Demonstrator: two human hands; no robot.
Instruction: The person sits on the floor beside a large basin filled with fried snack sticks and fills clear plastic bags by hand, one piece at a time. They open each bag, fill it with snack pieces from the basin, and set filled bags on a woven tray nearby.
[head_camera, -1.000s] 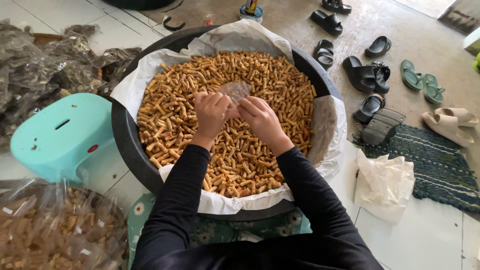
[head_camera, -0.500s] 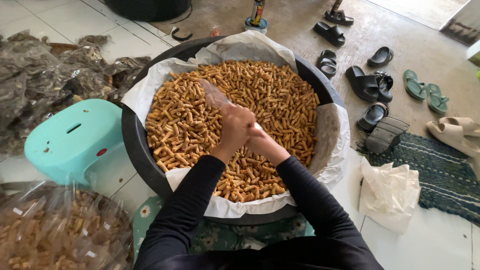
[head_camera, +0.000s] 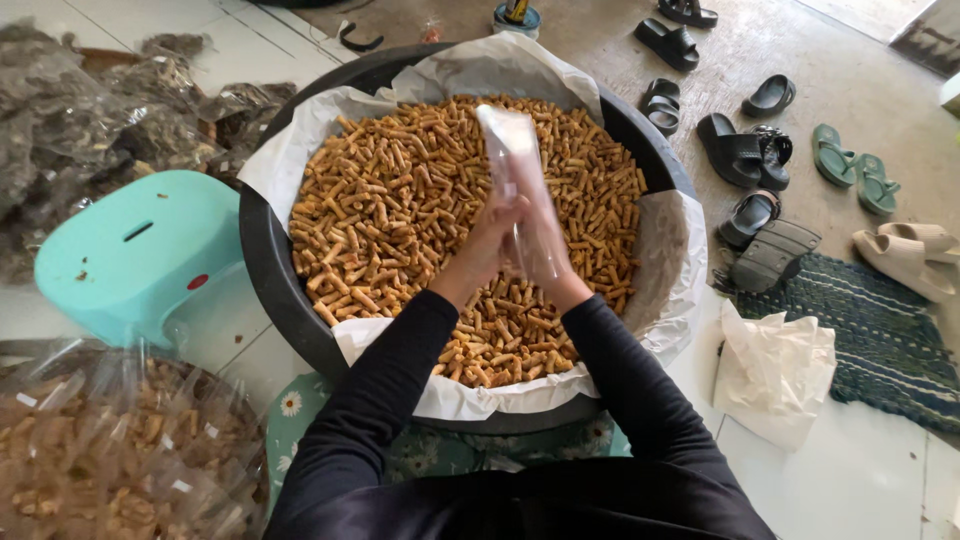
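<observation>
Big black tub (head_camera: 262, 262) mid-frame, lined with white paper (head_camera: 300, 140), full of short golden-brown fried snack sticks (head_camera: 400, 200). Teal plastic stool (head_camera: 130, 255) at left, touching the tub wall. Heap of clear bags packed with the same snacks (head_camera: 110, 450) lower left; darker bagged goods (head_camera: 70, 120) upper left. Green woven mat (head_camera: 880, 340) at right, crumpled white bag (head_camera: 775, 370) beside it. Sandals and slippers (head_camera: 740, 150) scattered upper right. Centre, above the sticks: narrow clear plastic bag (head_camera: 515, 165), upright, slightly tilted. Left hand (head_camera: 490, 245) and right hand (head_camera: 550, 265) pressed together, both clamped on the bag's lower part. Black sleeves below the wrists.
</observation>
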